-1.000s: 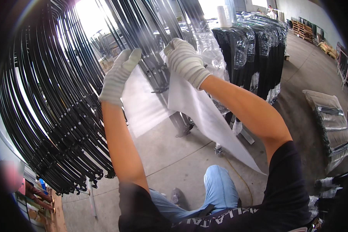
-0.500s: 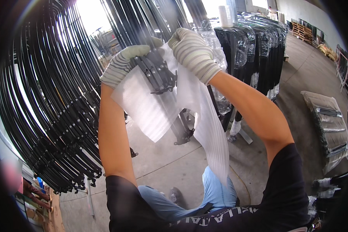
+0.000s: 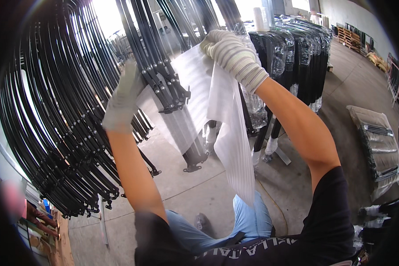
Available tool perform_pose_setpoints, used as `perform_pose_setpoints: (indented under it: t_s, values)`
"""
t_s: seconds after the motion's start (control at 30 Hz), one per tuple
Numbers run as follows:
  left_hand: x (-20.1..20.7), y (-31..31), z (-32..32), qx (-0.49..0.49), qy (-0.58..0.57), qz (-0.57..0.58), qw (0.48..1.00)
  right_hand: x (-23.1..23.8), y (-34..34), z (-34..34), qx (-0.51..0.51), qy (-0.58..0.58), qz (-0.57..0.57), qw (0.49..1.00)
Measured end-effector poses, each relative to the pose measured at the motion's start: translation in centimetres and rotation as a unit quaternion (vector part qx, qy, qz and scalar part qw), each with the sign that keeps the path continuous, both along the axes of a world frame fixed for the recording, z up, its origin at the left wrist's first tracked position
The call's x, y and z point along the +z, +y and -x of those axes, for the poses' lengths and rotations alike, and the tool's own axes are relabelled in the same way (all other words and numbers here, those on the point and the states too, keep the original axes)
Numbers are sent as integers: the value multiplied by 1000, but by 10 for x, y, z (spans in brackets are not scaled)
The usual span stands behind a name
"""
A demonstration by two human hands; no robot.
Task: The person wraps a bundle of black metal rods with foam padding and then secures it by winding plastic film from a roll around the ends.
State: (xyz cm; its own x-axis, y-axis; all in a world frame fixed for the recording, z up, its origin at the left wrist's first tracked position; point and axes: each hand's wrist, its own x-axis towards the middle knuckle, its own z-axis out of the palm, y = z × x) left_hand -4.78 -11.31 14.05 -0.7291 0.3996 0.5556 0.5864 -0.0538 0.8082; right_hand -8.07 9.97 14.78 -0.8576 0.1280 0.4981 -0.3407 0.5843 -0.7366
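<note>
A white, ribbed foam sheet (image 3: 230, 113) hangs from my right hand (image 3: 235, 55), whose gloved fingers are pinched on its upper edge. The sheet passes behind a bundle of hanging black metal bars (image 3: 162, 84) with brackets and rivets at their lower ends, and a long tail of it drops toward my knees. More bar ends (image 3: 193, 159) show below the sheet. My left hand (image 3: 123, 99), in a striped glove, is raised just left of the bundle, apart from it. Motion blurs it, but its fingers look stretched upward with nothing in them.
Dense rows of black bars (image 3: 62, 133) hang along my left. At the right stands a rack of black parts in clear plastic (image 3: 292, 57), with a white roll (image 3: 260, 20) on top. A wrapped flat pack (image 3: 374, 142) lies on the concrete floor; wooden pallets (image 3: 348, 39) are farther back.
My left hand has let go of the bar bundle and moved left and down. The bundle has swung slightly left. My right hand has shifted a little right with the foam sheet.
</note>
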Motion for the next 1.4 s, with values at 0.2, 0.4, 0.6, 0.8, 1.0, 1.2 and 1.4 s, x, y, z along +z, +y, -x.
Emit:
perform_pose_setpoints:
  t_s: [0.2, 0.4, 0.6, 0.8, 1.0, 1.2, 1.4]
  values:
    - [-40, -39, 12, 233, -62, -30, 970, 4, -14, 3, 32, -45, -57, 997]
    - [-19, -30, 19, 194, 38, -111, 974, 8, -10, -3, 56, -74, -75, 993]
    - [-35, -36, 47, 206, 4, -124, 971, -20, 10, -7, 28, -90, -82, 992]
    - [-34, -25, 45, 133, -1, -183, 974, -35, 7, -45, 91, -103, -69, 988]
    - [-31, -17, 36, 218, -10, -120, 969, -36, 4, -47, 114, -85, 17, 990]
    - [-23, 9, 18, 204, 25, -154, 966, -29, -10, -22, 287, -104, 243, 921]
    - [-16, 42, -8, 184, -29, -17, 982, -35, -22, -22, 301, -84, 296, 902]
